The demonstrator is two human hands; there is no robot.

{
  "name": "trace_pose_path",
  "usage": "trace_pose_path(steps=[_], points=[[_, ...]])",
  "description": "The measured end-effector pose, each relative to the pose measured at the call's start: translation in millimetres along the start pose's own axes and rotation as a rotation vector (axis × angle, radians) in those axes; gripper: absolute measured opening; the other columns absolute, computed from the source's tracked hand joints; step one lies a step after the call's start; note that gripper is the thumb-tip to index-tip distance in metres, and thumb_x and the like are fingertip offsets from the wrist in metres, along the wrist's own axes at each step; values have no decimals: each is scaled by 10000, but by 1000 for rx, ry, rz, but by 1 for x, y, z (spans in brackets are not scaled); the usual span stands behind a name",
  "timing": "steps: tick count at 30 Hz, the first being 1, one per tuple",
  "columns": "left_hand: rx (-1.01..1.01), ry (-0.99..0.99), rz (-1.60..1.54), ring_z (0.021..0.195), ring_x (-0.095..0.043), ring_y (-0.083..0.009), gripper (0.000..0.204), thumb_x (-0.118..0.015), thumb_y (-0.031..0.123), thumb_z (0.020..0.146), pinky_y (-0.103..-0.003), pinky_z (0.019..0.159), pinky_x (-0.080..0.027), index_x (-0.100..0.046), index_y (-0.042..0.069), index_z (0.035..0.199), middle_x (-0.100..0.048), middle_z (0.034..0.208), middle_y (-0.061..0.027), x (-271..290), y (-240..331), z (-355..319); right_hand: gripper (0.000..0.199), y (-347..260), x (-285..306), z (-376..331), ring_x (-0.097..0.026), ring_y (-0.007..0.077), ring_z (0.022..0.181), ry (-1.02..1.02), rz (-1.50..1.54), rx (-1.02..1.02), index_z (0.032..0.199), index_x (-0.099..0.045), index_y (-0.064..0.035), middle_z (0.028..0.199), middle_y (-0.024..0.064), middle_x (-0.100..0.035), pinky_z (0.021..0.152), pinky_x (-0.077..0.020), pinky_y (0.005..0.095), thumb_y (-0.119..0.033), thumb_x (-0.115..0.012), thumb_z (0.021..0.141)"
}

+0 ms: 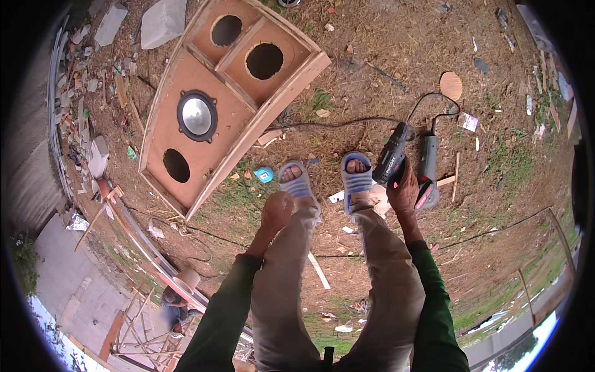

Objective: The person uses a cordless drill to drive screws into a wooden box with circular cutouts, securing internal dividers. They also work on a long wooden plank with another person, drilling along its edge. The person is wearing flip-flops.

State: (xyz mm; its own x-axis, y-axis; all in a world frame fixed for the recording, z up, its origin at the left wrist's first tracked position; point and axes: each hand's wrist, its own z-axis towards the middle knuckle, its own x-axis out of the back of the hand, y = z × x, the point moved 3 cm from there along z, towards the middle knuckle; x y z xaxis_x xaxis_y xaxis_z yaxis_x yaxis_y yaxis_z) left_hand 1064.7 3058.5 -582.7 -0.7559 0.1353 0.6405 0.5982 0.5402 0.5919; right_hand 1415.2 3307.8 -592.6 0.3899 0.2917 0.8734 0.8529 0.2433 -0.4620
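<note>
My right hand [404, 189] is wrapped round the grip of a black cordless drill [393, 156], beside my right foot. My left hand [276, 212] is closed near my left shin; whatever it may hold is hidden. Ahead and to the left lies a wooden speaker cabinet [230, 115] with several round holes. A speaker driver [197, 116] with a dark rim and silvery middle sits in one of them. Just right of the drill lies an angle grinder [427, 162], its cord running off to the left. Near my left foot is a light-blue tape measure [264, 174].
Dry grass and dirt [372, 74] are strewn with wood scraps. A round wooden disc [451, 85] lies beyond the grinder. Pale stone blocks [163, 23] stand at the far left. My sandalled feet [299, 181] are on the ground. Another person [173, 307] is at the lower left.
</note>
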Motion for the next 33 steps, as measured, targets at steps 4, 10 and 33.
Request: trace_pose_path(steps=[4,10,33], points=[[-104,133,118,932,-649,-443,153,-734,161,915,-559,858,-522,-646,51,973,-661,961,-184,-74,-26,56,772,0,-83,25,-705,407,1048,-9,87,-6,1569,-474,-5,1186,217,-707,933,-551,486,-52,-716,837],[-166,390,122,850,-613,-403,313,-796,172,743,-556,776,-509,-577,91,952,-618,894,-131,-102,-41,75,869,-10,-103,61,-715,393,994,-8,70,38,1569,-487,10,1156,211,-729,892,-567,474,-66,-753,745],[-48,690,-55,1042,-717,-390,131,-749,48,954,-464,895,-606,-749,12,1080,-716,1117,-170,-28,-75,120,348,-62,-83,114,-676,210,878,646,614,159,1229,-667,-37,1007,72,-731,835,-537,421,-218,-812,970]])
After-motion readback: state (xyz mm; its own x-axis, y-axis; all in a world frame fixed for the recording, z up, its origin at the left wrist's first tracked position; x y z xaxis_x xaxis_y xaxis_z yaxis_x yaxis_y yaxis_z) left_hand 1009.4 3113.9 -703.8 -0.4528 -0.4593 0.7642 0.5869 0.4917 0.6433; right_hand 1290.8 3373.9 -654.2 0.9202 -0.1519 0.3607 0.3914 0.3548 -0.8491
